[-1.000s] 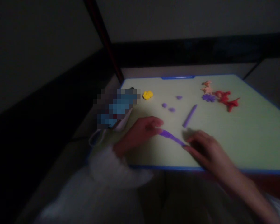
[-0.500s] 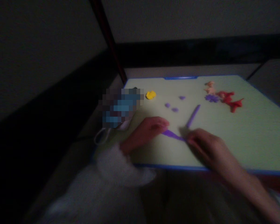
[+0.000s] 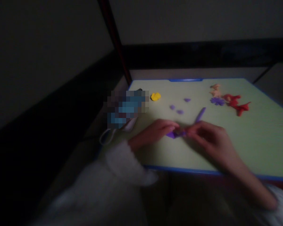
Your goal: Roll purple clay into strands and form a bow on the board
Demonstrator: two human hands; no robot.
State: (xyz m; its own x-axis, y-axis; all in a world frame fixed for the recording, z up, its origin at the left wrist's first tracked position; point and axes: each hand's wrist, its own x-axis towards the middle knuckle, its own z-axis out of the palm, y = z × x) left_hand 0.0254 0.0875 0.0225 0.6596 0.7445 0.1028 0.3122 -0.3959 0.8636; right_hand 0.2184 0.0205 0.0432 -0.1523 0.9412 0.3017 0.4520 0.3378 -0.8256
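Between my hands, over the near middle of the table, is a flat purple strip of what looks like modelling clay (image 3: 171, 135). My left hand (image 3: 161, 129) pinches its wider end. My right hand (image 3: 209, 135) has thumb and fingertips closed on the narrow end, close to the left fingers, which hide part of the strip. Just beyond the right hand lies a purple clay stick (image 3: 201, 115), its near end covered by that hand. Farther back rest small purple clay pieces (image 3: 180, 111), apart from both hands.
A yellow clay lump (image 3: 155, 96) lies at the back left of the pale table (image 3: 254, 144). Beside it is a pixelated blue object (image 3: 127, 110) with a white cord (image 3: 108, 138). At the back right are peach (image 3: 215, 91), purple (image 3: 217, 101) and red (image 3: 235, 103) clay shapes.
My right hand has moved up and toward my left hand, carrying the strip's narrow end. The strip, stretched out before, now looks folded or bunched between the fingers. The view has shifted slightly.
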